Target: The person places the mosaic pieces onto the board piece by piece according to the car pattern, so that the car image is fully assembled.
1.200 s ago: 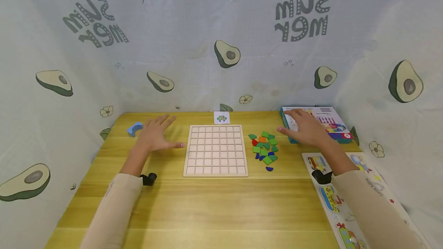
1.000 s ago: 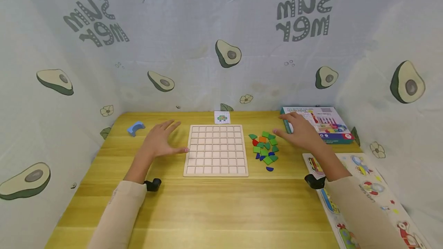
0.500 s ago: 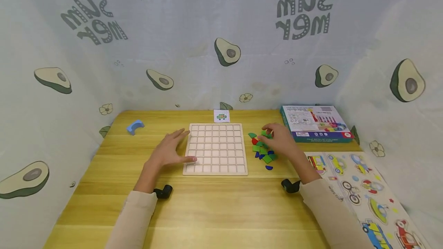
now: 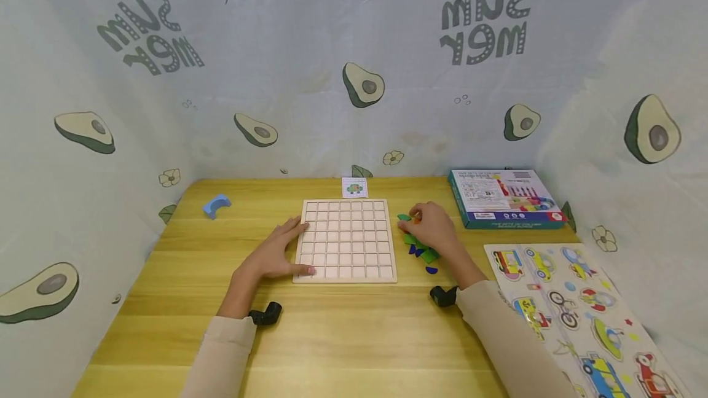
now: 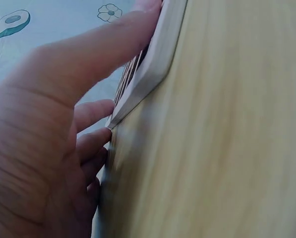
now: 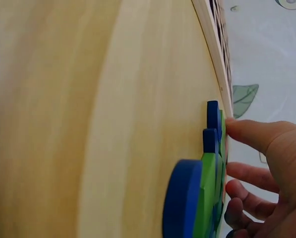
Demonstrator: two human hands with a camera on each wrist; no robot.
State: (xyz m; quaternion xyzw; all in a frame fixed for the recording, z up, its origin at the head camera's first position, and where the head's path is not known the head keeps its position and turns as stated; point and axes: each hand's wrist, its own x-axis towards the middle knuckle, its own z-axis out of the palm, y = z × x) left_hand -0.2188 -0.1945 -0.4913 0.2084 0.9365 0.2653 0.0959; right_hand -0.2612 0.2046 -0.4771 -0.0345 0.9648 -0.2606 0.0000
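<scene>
A pale wooden grid board (image 4: 345, 280) lies flat on the table. My left hand (image 4: 273, 253) is at its left side, thumb over the near-left corner and fingers along the edge; the left wrist view shows the thumb (image 5: 113, 44) on top. Right of the board, my right hand (image 4: 433, 226) reaches over a small pile of flat coloured pieces. In the right wrist view its thumb and forefinger are apart at the pile, beside green pieces (image 6: 206, 193). An orange bit shows near the fingertips in the head view; the hand hides much of the pile. A blue half-round piece (image 4: 431, 270) lies nearest me.
Behind the board stands a small card (image 4: 354, 188) with a green turtle-like picture. A blue arch-shaped block (image 4: 216, 206) lies at far left. At the right are a flat printed box (image 4: 506, 198) and a vehicle puzzle board (image 4: 570, 287). Patterned cloth (image 4: 310, 78) surrounds the table.
The right hand has come left from over the box to the coloured pieces, its fingers drawing closer together. My left hand has moved right and nearer to me, onto the grid board's left edge.
</scene>
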